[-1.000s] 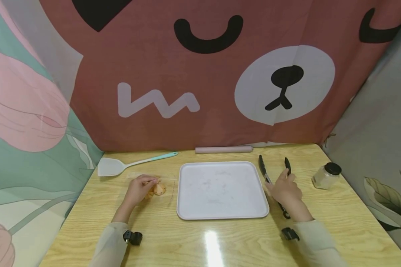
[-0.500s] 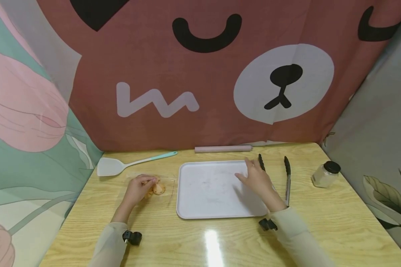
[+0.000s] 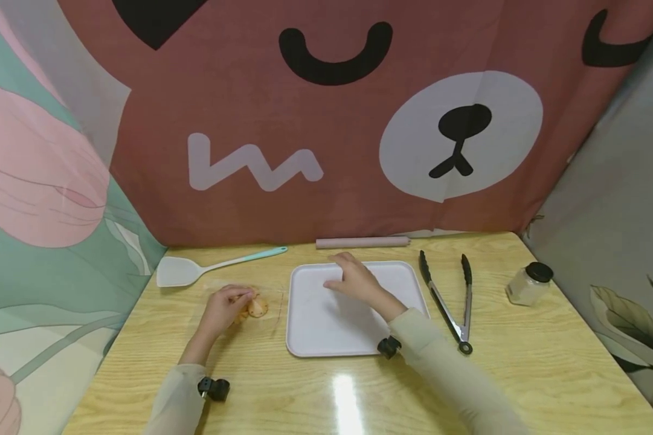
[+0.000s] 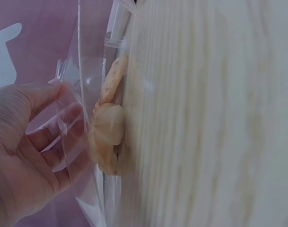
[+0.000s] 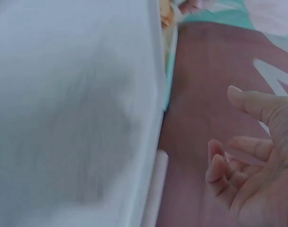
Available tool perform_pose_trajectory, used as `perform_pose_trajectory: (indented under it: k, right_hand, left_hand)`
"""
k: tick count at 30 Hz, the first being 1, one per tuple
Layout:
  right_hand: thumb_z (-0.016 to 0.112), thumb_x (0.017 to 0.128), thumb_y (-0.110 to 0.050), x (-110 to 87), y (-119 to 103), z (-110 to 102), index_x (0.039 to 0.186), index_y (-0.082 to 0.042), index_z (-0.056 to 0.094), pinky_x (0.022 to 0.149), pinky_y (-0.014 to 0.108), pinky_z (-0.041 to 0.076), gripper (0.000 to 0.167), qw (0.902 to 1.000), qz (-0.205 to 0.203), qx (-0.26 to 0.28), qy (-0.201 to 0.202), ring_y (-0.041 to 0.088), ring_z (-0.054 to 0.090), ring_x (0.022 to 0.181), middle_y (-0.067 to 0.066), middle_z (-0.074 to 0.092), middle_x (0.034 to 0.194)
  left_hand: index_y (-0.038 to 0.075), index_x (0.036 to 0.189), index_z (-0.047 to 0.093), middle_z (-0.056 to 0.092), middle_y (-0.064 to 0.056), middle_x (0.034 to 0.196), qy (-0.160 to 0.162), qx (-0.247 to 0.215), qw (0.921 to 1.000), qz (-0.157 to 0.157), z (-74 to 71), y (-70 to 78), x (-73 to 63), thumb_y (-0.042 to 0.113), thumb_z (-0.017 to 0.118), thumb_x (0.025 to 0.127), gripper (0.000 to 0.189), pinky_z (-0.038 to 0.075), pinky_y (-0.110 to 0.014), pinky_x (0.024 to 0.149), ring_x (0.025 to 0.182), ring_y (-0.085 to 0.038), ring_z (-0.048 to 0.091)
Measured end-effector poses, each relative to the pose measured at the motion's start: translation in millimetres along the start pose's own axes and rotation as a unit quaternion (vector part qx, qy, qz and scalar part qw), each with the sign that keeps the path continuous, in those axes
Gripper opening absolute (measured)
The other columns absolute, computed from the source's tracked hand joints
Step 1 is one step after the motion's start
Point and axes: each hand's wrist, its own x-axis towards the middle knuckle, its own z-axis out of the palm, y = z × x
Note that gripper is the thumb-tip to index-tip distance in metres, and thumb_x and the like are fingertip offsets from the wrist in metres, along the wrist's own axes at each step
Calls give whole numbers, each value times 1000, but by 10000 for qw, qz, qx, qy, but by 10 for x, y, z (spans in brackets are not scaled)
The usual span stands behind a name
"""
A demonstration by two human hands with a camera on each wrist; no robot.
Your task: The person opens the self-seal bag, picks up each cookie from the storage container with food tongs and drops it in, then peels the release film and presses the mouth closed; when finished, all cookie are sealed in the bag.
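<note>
My left hand pinches the edge of a clear plastic bag between thumb and fingers, left of the tray. Several orange-tan food pieces lie inside the bag on the table; their exact kind is unclear. Held above the white tray, my right hand has its thumb and fingers spread, with nothing in its grasp. In the right wrist view, the fingers are apart from the tray.
Black-tipped metal tongs lie spread right of the tray. Farther right stands a black-lidded jar. A white spatula with a turquoise handle lies at the back left. Along the back edge is a pale pink rod.
My right hand has left the tongs and moved leftward over the tray. The tongs stay on the table. My left hand keeps its pinch on the bag.
</note>
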Motion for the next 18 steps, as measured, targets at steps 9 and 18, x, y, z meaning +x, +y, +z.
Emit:
perform_pose_trajectory:
  k: [9,18]
  right_hand:
    - [73,84,-19,394,-313,457,121,-1,63,89,35,47,43,9931,-591,111,-1011,26,58,105,13,60,119]
    - [69,85,-27,581,-478,757,122,-11,65,78,29,50,40,9887,-188,-862,-1210,18,57,99,6,59,116]
  left_hand:
    - [3,97,74,69,-12,101,60,62,10000,44,-15,-5,-6,12,67,88,15,51,-42,76,96,-30,63]
    - [2,96,74,69,-12,99,140,59,9999,81,-47,8,10,11,68,88,14,51,-39,75,94,-29,63]
